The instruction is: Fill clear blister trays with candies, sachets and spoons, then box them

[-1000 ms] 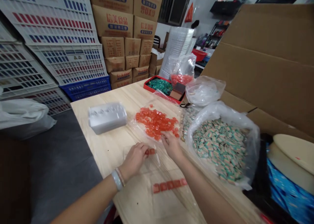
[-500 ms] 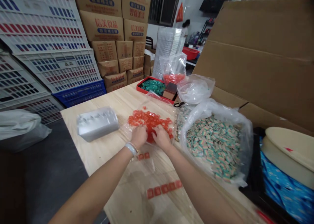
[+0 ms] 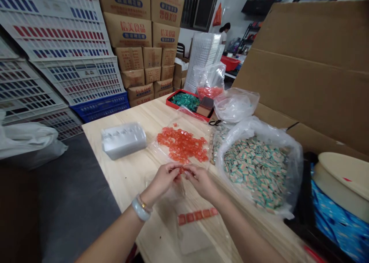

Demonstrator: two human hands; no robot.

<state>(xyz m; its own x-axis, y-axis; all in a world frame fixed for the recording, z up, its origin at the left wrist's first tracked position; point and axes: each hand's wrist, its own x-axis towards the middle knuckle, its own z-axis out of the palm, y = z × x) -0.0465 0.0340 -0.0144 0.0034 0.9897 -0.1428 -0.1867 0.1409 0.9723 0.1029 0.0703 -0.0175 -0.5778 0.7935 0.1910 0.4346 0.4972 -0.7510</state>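
Observation:
My left hand (image 3: 163, 180) and my right hand (image 3: 201, 181) meet over the table, fingertips pinched together. Between them are small red translucent pieces (image 3: 181, 171), partly hidden by the fingers; how many I cannot tell. Just beyond the hands lies a loose pile of the same red pieces (image 3: 184, 144) on clear plastic film. Nearer to me, a row of red square pieces (image 3: 197, 215) lies along the top of a clear plastic sleeve (image 3: 196, 240). Under my hands, more clear film shows faintly.
A stack of clear plastic sleeves (image 3: 123, 141) sits at the left of the wooden table (image 3: 115, 178). To the right stands a bag of striped square pieces (image 3: 256, 171). Behind are a red tray (image 3: 170, 103) with green pieces, a brown block (image 3: 205, 106) and a cardboard sheet (image 3: 302, 59).
Both hands have drawn back toward me from the red pile and now pinch red pieces between them. The whole view has shifted slightly, so the scene sits further right.

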